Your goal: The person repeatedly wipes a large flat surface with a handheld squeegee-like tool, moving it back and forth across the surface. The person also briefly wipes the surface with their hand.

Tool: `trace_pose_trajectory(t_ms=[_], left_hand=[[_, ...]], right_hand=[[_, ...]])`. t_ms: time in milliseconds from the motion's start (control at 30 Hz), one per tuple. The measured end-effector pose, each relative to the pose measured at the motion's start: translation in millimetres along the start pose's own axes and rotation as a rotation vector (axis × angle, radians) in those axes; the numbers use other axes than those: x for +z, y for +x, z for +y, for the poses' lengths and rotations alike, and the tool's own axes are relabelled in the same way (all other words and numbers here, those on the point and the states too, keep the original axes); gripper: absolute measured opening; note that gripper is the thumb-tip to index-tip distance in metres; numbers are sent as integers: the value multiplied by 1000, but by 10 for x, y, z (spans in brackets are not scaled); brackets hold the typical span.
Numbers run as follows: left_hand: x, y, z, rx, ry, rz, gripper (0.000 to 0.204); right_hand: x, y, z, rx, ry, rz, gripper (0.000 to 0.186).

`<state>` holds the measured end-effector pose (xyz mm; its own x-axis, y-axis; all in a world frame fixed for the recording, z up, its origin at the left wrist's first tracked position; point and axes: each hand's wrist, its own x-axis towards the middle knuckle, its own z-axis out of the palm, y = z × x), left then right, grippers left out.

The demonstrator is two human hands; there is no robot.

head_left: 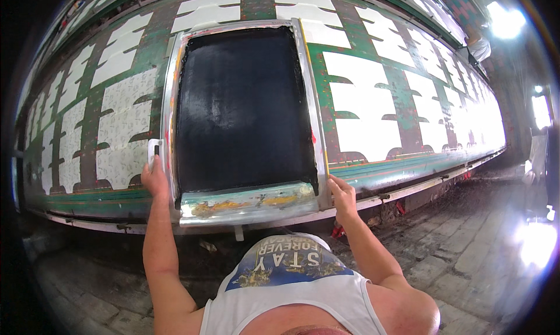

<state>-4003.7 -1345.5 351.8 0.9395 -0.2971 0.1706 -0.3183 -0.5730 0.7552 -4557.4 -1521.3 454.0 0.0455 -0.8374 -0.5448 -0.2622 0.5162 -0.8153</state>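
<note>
The flat metal screen frame [315, 113] lay on the near side of the long green table [373, 167], its black mesh [245, 107] filling most of it and a paint-smeared strip [251, 202] crossing the end nearest the person. The left hand [155, 177] was closed at the frame's left side on a white tab [154, 147] with a dark slot; the right hand [343, 196] had its bent fingers against the right edge near the lower corner, though whether it gripped underneath could not be told. Just left of the frame, near-row cut pieces [125, 104] bore a faint repeating pattern; to the right, white pieces [357, 101] looked plain, so the near row seemed printed only on the left, with the right side left to do. What lay beneath the mesh was hidden. Farther out, a stone-like floor [461, 256] ran below the table
</note>
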Motion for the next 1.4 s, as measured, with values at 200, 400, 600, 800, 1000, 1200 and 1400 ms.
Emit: trace_pose_trajectory(t_ms=[200, 400, 600, 800, 1000, 1200, 1400], left_hand=[[-70, 20, 248, -91, -114, -21, 52], [122, -181, 833, -126, -188, -78, 46], [778, -952, 1524, -72, -331, -96, 42], [1472, -2049, 2312, -131, -432, -94, 38], [1976, -2957, 2752, -169, -440, -82, 38], [2167, -3303, 3038, -165, -373, -74, 39], [2231, -3434, 3186, -141, -379, -75, 36]], right_hand=[[-186, -78, -228, -111, 82, -80, 48], [-672, 211, -315, -177, -19, 5, 49], [-1690, 951, -157, -215, -138, 64, 54], [-2943, 1623, 55, -219, -211, 129, 51], [-3967, 2011, 201, -216, -166, 132, 53], [-4355, 2035, 43, -177, -86, 96, 50], [-4622, 2082, 48, -151, -122, 49, 49]])
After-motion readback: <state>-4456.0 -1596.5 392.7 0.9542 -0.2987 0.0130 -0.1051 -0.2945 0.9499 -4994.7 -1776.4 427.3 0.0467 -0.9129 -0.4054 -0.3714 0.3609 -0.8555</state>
